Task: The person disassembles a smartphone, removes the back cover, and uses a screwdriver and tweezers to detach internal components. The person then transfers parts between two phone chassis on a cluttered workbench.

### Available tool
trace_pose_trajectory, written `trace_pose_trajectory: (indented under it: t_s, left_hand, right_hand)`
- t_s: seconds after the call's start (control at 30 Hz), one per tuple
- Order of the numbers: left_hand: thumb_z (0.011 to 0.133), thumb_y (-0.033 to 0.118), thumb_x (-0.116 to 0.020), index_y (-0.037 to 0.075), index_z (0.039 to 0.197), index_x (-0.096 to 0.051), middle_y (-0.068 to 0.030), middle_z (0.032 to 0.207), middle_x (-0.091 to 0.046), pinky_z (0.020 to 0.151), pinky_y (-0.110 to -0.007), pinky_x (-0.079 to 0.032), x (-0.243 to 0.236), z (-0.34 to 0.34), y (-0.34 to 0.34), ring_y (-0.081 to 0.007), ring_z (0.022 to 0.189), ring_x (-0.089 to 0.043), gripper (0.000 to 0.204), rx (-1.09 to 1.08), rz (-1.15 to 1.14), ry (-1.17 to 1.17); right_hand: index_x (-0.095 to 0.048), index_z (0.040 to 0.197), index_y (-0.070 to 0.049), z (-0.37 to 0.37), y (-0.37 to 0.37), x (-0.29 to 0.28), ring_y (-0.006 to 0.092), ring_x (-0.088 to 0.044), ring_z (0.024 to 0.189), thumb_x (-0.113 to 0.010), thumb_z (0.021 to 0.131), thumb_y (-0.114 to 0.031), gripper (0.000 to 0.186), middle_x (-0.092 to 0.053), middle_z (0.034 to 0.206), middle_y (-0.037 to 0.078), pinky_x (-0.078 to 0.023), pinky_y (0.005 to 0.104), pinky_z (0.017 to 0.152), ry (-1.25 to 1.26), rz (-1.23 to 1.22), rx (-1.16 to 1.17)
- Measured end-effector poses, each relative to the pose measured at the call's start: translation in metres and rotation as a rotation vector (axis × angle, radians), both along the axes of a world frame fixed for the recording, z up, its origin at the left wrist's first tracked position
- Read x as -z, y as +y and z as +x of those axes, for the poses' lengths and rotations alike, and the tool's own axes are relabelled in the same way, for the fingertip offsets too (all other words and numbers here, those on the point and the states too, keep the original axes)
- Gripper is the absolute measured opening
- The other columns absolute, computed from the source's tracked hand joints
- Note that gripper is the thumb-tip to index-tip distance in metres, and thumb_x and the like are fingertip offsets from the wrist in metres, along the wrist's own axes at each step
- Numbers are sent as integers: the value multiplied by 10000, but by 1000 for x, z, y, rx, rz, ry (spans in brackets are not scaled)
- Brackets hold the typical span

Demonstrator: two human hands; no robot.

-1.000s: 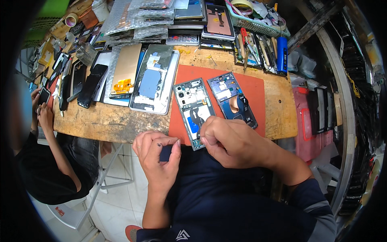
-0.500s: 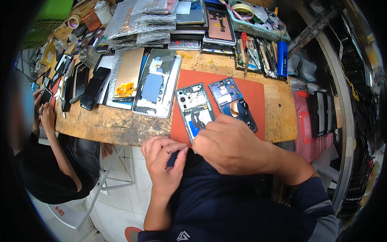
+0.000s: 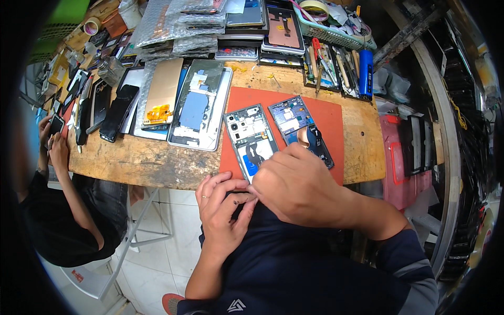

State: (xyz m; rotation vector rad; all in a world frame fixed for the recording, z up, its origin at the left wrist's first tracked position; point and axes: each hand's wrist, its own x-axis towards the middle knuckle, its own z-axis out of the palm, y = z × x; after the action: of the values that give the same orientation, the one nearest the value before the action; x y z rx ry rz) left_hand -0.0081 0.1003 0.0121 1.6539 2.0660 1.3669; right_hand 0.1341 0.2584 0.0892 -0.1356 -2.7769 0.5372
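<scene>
Head view, entries as they lie before you: first opened phone (image 3: 248,127), centre of the frame, back off, camera cluster at its upper end, black flex cable (image 3: 255,153) and blue patch (image 3: 250,165) lower down, its near end hidden behind your hands; it lies tilted on the orange mat (image 3: 329,118). Second opened phone (image 3: 290,119), just to its right, likewise bare inside, a copper-coloured strip (image 3: 303,137) curling up from it. Your left hand (image 3: 224,212), lower centre, thumb and forefinger brought together in a pinch; whether anything small sits between them you cannot tell from here. Your right hand (image 3: 296,186), right of centre, curled with its back uppermost, fingertips meeting the left hand's; its grip, if any, is hidden. Handling, by judgement: each phone light and flat, stiff in the frame, likely slick along the edges; flex cables thin and easily creased or torn; exposed boards and connectors fragile. Take hold at the long side rails, finger and thumb opposed, clear of cable, strip and camera cluster; steady the frame against the mat, which probably grips better than the wooden bench (image 3: 142,170).
</scene>
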Motion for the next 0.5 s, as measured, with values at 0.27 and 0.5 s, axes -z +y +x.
trace_pose_trajectory:
  t_s: [0.27, 0.5]
  left_hand:
    - [879, 111, -829, 93, 955, -767, -48, 1112, -791, 1182, -541, -379, 1, -10, -2, -313, 1235, -667, 100, -8, -26, -194]
    - [881, 102, -831, 83, 948, -788, -49, 1063, -773, 1161, -523, -395, 0, -3, 3, -315, 1195, -670, 82, -53, -29, -115]
  right_hand:
    - [-552, 1005, -80, 3, 6, -4, 326, -669, 988, -644, 722, 118, 358, -659, 1057, 105, -483, 439, 915, 53, -394, -219]
    - [-539, 1001, -50, 3, 1, 6, 325, -634, 875, -672, 714, 52, 332, -603, 943, 117, -468, 426, 820, 158, -222, -120]
